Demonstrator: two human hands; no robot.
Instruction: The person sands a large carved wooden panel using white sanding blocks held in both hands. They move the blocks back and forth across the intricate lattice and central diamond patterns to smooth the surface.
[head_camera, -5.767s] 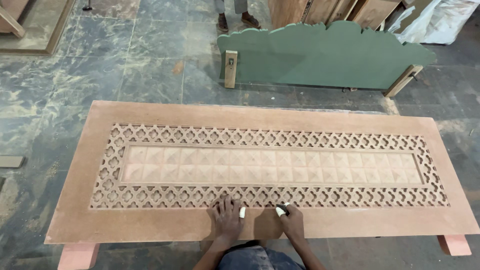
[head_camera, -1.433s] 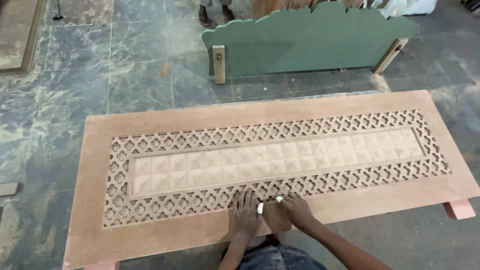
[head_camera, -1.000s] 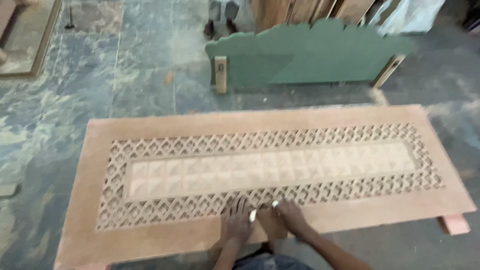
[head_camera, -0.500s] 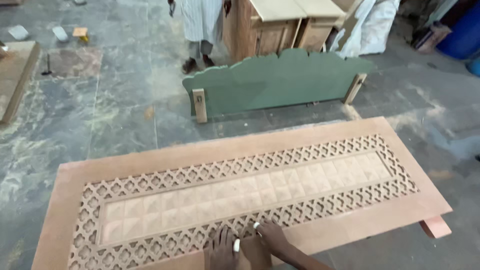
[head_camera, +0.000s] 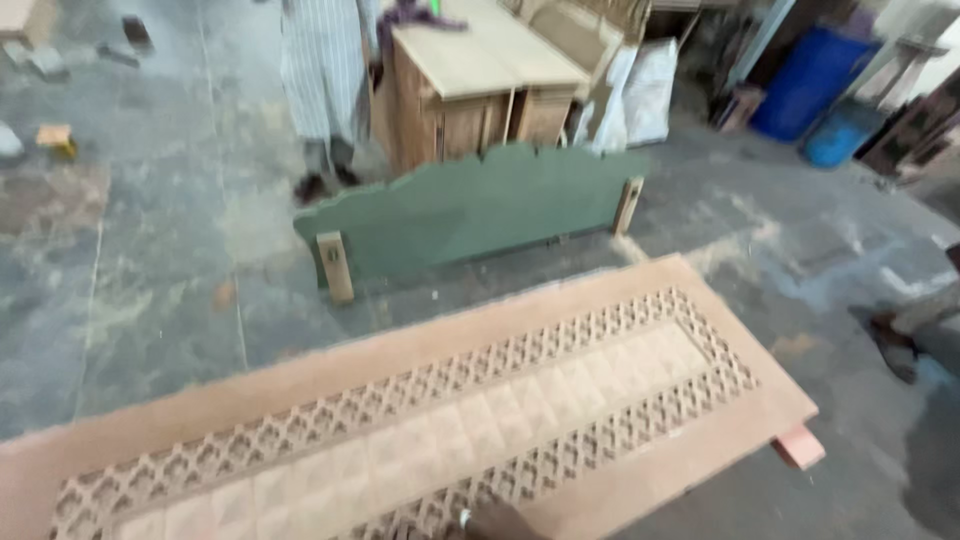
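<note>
A long carved wooden panel (head_camera: 620, 440) lies flat in front of me, with lattice borders around a centre strip of raised squares. Only the top of my right hand (head_camera: 500, 524) shows at the bottom edge, resting on the near lattice border beside a small white piece (head_camera: 463, 517). Whether its fingers hold that piece is cut off from view. My left hand is out of frame.
A green scalloped headboard (head_camera: 470, 210) stands on the floor beyond the panel. Behind it are a wooden cabinet (head_camera: 470, 90), a standing person in striped clothes (head_camera: 320, 80), a white sack (head_camera: 650, 90) and blue barrels (head_camera: 810, 70). Another person's foot (head_camera: 895, 340) is at right. A pink block (head_camera: 800, 447) props the panel's corner.
The view has swung up and to the right. Both hands have slid down to the bottom edge, the left one out of sight. More of the workshop behind the headboard now shows.
</note>
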